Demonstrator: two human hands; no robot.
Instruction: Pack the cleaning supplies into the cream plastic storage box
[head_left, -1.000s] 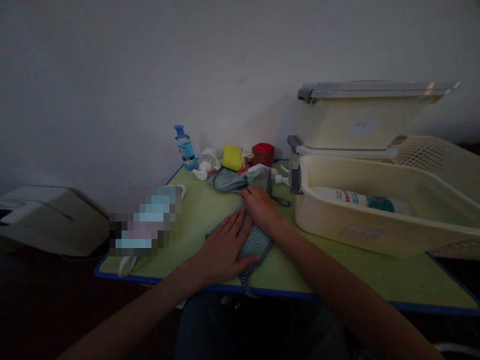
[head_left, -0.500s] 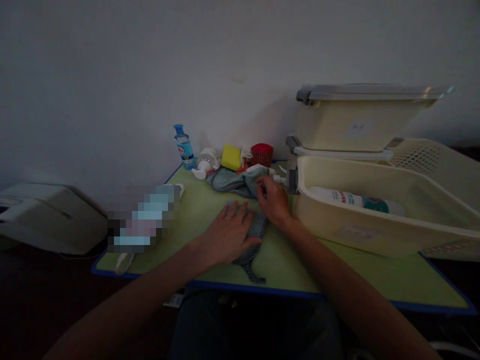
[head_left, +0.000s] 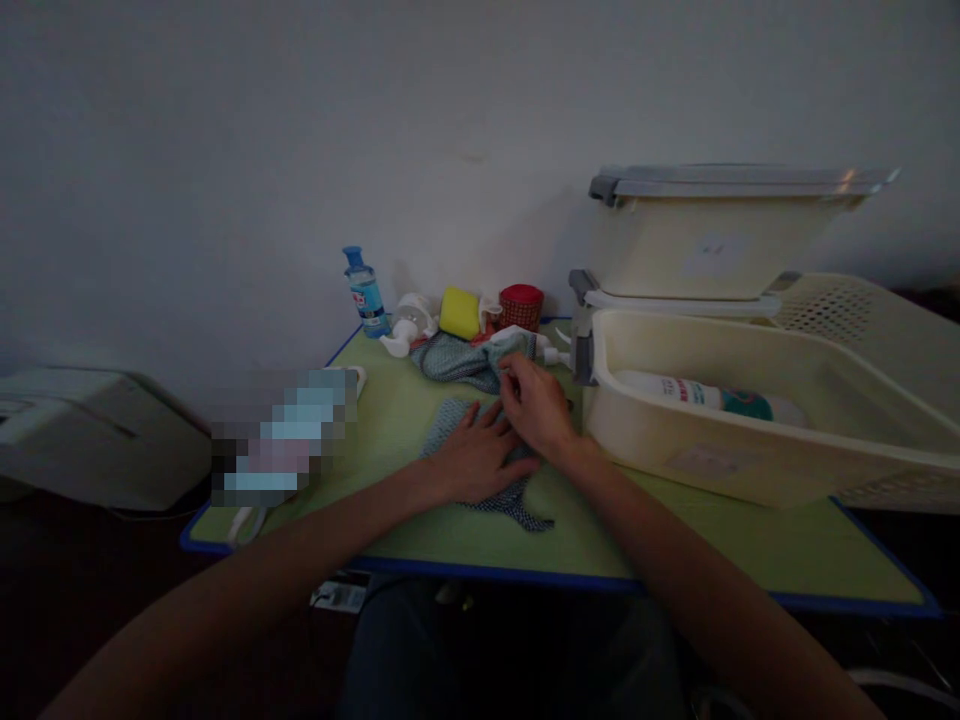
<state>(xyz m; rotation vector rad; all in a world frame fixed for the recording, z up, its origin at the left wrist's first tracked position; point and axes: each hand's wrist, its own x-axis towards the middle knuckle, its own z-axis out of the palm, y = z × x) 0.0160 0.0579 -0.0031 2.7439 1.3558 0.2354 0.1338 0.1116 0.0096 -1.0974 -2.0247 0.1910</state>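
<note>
A grey-blue patterned cloth [head_left: 442, 422] with a dark checked edge and a trailing strip lies flat on the green table [head_left: 390, 430]. My left hand [head_left: 480, 455] rests palm down on this cloth, fingers stretched out. Just right of its fingertips, my right hand [head_left: 536, 405] is closed with curled fingers over the cloth's far side; whatever it grips is hidden. Behind both hands sits a second crumpled cloth [head_left: 457, 362] of similar blue-grey.
At the back stand a blue bottle [head_left: 366, 295], a white pump top [head_left: 401, 335], a yellow sponge [head_left: 460, 312] and a red woven container [head_left: 521, 305]. Cream bins [head_left: 690, 460] fill the right, one holding a white bottle [head_left: 697, 395]. A blurred-out object [head_left: 300, 430] lies left.
My left hand has slid right and slightly up. My right hand has shifted a little left, closer to it. The cloth's left part now shows more, and its strip has swung right.
</note>
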